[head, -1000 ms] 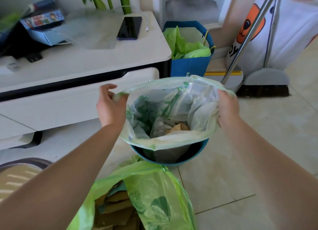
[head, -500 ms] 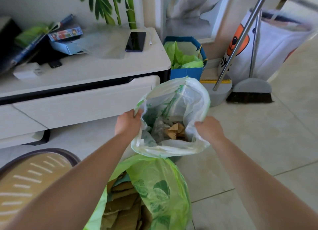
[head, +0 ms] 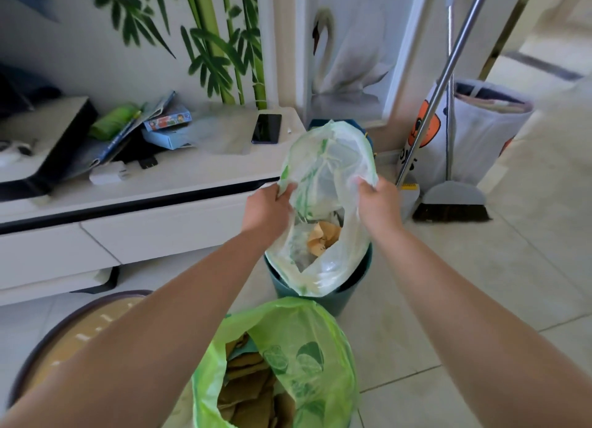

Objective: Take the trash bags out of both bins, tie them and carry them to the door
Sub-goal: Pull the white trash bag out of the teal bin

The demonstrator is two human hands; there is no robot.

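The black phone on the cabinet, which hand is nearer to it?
Left. The left hand pinches the bag rim directly in front of the phone; the right hand holds the opposite rim, farther right.

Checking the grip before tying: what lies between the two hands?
In the head view, only the pale trash bag, mouth open, spans between the left hand and the right hand; each grips its rim, with crumpled brown paper inside.

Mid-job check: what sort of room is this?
Probably a home living room: a low white cabinet, a bamboo-painted wall behind it, and a grey broom standing on the pale tiled floor.
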